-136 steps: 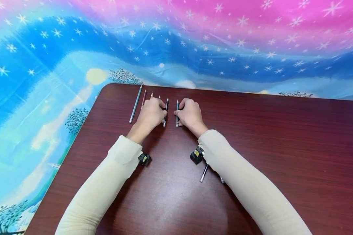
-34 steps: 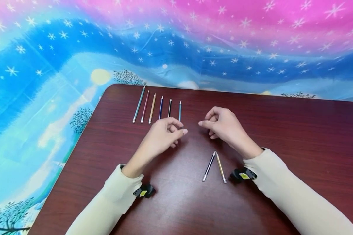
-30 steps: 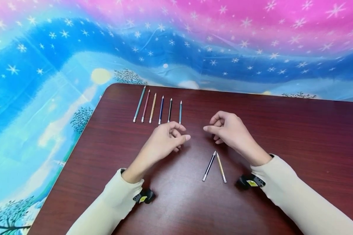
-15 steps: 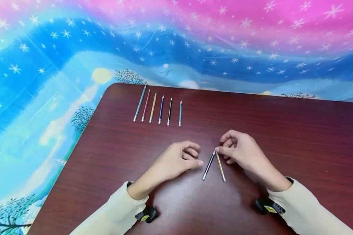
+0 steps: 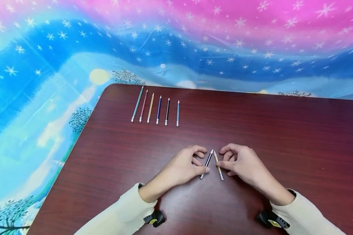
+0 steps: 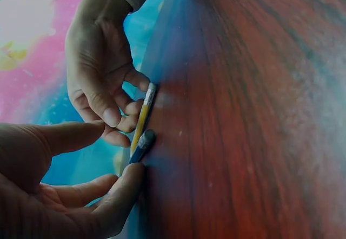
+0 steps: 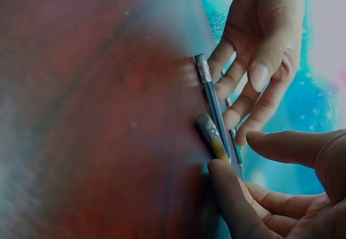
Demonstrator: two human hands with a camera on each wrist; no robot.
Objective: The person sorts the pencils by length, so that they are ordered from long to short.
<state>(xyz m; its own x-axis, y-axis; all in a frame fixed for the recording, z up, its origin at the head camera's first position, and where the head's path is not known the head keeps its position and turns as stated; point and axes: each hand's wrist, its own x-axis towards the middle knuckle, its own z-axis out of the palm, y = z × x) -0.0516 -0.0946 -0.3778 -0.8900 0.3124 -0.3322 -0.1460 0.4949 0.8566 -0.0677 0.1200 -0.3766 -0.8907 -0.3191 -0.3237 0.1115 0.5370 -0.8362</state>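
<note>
Two short pencils lie on the table with their tips together: a dark one (image 5: 210,158) on the left and a yellow one (image 5: 219,171) on the right. My left hand (image 5: 183,164) hovers at the dark pencil, its thumb over it in the head view. In the left wrist view, a gap shows between that thumb and the fingers (image 6: 121,196), which are beside the dark pencil's eraser end. My right hand (image 5: 245,164) is at the yellow pencil; the right wrist view shows its thumb (image 7: 286,146) apart from the fingers. Neither hand pinches a pencil.
Toward the back left of the dark red table (image 5: 282,137), several pencils stand in a spaced row, from a long teal pencil (image 5: 137,104) at left to a short blue-green pencil (image 5: 177,112) at right. A patterned cloth (image 5: 176,42) hangs behind the table.
The right hand let go of the short blue-green pencil, which now lies at the row's right end. Both hands moved back toward the person, down to the dark and yellow pencils.
</note>
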